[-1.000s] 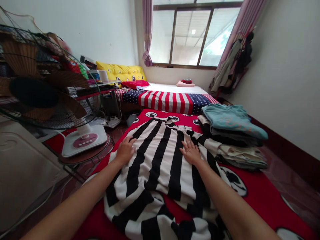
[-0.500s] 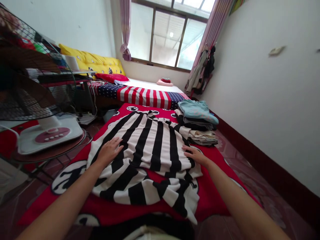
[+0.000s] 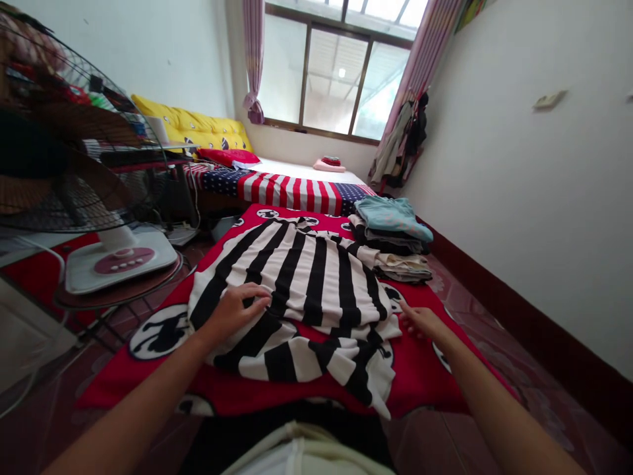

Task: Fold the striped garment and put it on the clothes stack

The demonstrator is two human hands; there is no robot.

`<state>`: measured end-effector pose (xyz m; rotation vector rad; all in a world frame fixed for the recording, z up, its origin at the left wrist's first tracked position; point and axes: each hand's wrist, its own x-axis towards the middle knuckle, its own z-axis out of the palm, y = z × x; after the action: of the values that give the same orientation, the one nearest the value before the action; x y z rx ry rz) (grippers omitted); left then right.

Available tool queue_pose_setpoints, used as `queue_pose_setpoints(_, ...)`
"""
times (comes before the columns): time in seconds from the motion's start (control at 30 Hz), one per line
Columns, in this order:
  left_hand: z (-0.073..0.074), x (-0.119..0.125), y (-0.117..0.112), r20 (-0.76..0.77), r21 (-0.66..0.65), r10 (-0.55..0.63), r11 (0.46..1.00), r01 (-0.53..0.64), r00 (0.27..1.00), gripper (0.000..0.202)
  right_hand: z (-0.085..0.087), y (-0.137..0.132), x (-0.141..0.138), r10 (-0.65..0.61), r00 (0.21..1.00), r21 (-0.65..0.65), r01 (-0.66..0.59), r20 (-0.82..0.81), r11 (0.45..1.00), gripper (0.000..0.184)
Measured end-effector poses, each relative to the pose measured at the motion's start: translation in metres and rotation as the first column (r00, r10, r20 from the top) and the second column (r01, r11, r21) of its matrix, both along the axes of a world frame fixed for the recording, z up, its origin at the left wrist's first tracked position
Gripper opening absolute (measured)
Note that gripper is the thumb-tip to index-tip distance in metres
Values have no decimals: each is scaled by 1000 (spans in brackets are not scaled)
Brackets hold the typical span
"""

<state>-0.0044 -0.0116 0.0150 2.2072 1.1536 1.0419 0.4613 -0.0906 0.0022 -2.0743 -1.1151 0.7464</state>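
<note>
A black-and-white striped knit top (image 3: 316, 264) lies spread over the red blanket, its collar at the far side and its near part rumpled. My left hand (image 3: 242, 307) is over the garment's left side, fingers curved with a gap between thumb and fingertips; it holds nothing, and I cannot tell whether it touches the cloth. My right hand (image 3: 420, 320) hovers just off the garment's right edge, above the red blanket (image 3: 420, 382), fingers apart and holding nothing. Beyond it stands a stack of folded clothes (image 3: 393, 221) with a light blue piece on top.
An electric fan (image 3: 123, 260) stands on a round stool at the left. Behind the blanket is a bed with a stars-and-stripes cover (image 3: 291, 190) and a red pillow (image 3: 230, 158). Clothes (image 3: 400, 145) hang by the window; a white wall runs along the right.
My left hand has moved right and its fingers have curved. My right hand has come off the striped top, outward to the right. The top's left edge has shifted inward.
</note>
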Motion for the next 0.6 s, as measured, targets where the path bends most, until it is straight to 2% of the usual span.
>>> queue_pose_setpoints(0.1,0,12,-6,-234,-11,-61,998,60,970,22,-1,-12,-1,194,981,-39,-193,21,980,50)
queue_pose_setpoints(0.17,-3,17,-8,-390,-6,-40,999,41,920,23,-4,-15,-5,323,946,34,-324,32,946,48)
queue_pose_setpoints(0.2,-5,20,-8,-445,3,-23,1000,27,895,25,-6,-16,-9,349,936,101,-352,43,931,48)
queue_pose_setpoints(0.3,-9,25,-9,-502,48,40,999,-18,864,36,-13,-12,-22,305,942,280,-333,140,900,50)
queue_pose_setpoints(0.37,-10,27,-8,-492,77,53,997,-17,869,39,-16,-7,-31,257,934,338,-331,247,881,52)
queue_pose_setpoints(0.43,-12,28,-7,-478,86,34,996,8,878,34,-17,-2,-40,259,903,326,-373,343,868,49)
queue_pose_setpoints(0.5,-13,28,-5,-472,81,19,996,22,881,25,-18,3,-47,273,866,276,-408,418,871,37)
queue_pose_setpoints(0.6,-9,27,-2,-506,73,8,997,34,863,19,-16,9,-52,213,850,207,-347,482,915,24)
